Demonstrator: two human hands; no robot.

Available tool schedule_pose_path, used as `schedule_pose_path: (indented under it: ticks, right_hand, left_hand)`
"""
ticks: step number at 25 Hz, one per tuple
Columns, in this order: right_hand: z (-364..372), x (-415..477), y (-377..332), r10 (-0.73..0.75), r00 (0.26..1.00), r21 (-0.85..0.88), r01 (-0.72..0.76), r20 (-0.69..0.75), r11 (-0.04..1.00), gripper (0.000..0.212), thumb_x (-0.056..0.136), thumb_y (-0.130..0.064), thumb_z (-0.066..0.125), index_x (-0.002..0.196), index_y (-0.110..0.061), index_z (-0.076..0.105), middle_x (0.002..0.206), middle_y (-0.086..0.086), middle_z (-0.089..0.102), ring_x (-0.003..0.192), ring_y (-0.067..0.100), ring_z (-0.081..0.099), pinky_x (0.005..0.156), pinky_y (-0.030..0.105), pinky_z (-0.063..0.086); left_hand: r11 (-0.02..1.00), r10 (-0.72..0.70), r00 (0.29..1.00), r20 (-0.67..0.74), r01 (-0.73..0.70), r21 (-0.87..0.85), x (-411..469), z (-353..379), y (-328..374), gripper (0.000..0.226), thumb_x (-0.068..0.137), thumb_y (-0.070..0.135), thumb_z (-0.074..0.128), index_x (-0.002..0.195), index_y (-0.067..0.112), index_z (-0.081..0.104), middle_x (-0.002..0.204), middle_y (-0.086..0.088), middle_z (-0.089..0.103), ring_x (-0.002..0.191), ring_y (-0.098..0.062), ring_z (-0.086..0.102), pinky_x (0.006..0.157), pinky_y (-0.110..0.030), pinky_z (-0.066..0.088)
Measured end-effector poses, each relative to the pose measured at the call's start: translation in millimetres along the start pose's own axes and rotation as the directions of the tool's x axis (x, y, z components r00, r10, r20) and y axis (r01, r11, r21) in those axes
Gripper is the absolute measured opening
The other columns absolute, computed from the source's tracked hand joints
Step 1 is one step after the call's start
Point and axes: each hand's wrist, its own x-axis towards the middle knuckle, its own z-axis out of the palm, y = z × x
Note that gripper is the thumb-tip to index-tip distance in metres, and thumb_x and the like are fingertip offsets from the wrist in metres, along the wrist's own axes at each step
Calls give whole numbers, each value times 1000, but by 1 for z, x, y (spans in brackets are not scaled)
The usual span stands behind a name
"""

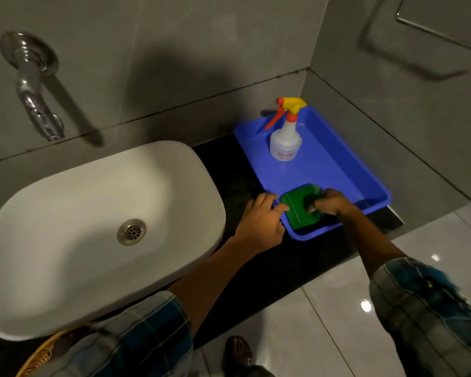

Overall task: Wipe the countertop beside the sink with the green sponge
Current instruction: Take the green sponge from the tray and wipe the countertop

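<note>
Our right hand pinches the sponge in the tray; left hand loosely curled, empty. Sponge looks light, soft; hold its edges.

The green sponge, ridged and rectangular, lies at the near end of the blue tray.

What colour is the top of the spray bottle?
Yellow, with an orange-red trigger and collar, on the spray bottle; head view.

Plaid sleeves — blue/grey, rolled
</note>
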Motion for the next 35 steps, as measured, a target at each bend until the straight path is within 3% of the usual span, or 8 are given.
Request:
schedule_pose_path:
  ticks: [8, 12, 14, 20, 24, 28, 32, 35]
  right_hand:
    - [-18, -65, -49, -59, 986, 629, 143, -153, 764, 26, 60, -10, 70, 78, -13, 51, 68, 5, 49, 56, 18, 45, 48, 29, 34]
    - [-19, -147, -111, -421, 906, 892, 220, -37, 395, 36, 61, 1, 59, 94, -13, 58, 74, 5, 70, 64, 19, 70, 53, 27, 56]
    - [5, -189, -156, -543, 840, 917, 225, -12, 329, 37, 68, 3, 58, 102, -11, 60, 81, 7, 72, 72, 20, 70, 60, 28, 59]
    - [170, -309, -301, -705, 677, 769, 331, 210, 547, 34, 85, -17, 69, 111, -22, 47, 93, 3, 70, 71, 8, 74, 51, 15, 54]
    - [320, -390, -376, -760, 530, 660, 423, 376, 621, 46, 80, 1, 68, 107, -21, 38, 96, 8, 64, 70, 10, 72, 53, 25, 59]
    - [457, -464, -409, -657, 418, 456, 486, 628, 746, 56, 75, -11, 75, 116, -20, 38, 118, 12, 60, 105, 28, 64, 88, 51, 57]
    - [511, -482, -428, -623, 449, 382, 518, 640, 765, 65, 81, -26, 72, 133, -16, 35, 110, 8, 64, 89, 17, 65, 76, 27, 58]
    - [500, -430, -446, -750, 619, 55, 761, 233, 646, 54, 89, -27, 59, 136, -9, 41, 134, 18, 54, 120, 31, 54, 102, 36, 46]
  left_hand:
    - [924, -193, 958, -215, 104, -367, -21, -25, -6, 48, 82, 22, 67, 126, 10, 54, 128, -16, 57, 118, -33, 52, 100, -48, 44]
    - [359, -617, 786, -34, 243, -901, -40, -89, -23, 84, 66, 42, 80, 135, 21, 38, 127, -12, 60, 114, -20, 61, 96, -38, 51]
    - [271, -654, 754, -63, 155, -950, -81, -126, -55, 78, 60, 45, 80, 127, 26, 44, 116, -8, 66, 99, -16, 69, 82, -35, 59]
    - [451, -854, 440, -277, 363, -815, -293, -207, -160, 51, 81, 27, 71, 126, 25, 48, 118, -7, 64, 104, -18, 63, 88, -37, 56]
    - [307, -952, 171, -256, 501, -809, -468, -227, -219, 49, 81, 18, 69, 126, 30, 53, 117, -2, 65, 109, -19, 63, 94, -40, 54]
    - [150, -978, -20, -209, 630, -762, -615, -220, -250, 54, 82, 9, 67, 131, 25, 51, 125, -14, 63, 112, -31, 61, 96, -49, 52]
    - [168, -924, -56, -378, 830, -533, -681, -214, -272, 65, 79, 10, 58, 140, 8, 40, 135, -26, 51, 123, -43, 48, 104, -54, 41]
    - [191, -932, 58, -358, 918, -347, -676, -188, -275, 70, 82, 38, 53, 142, 8, 37, 147, -25, 38, 137, -43, 33, 110, -54, 30]
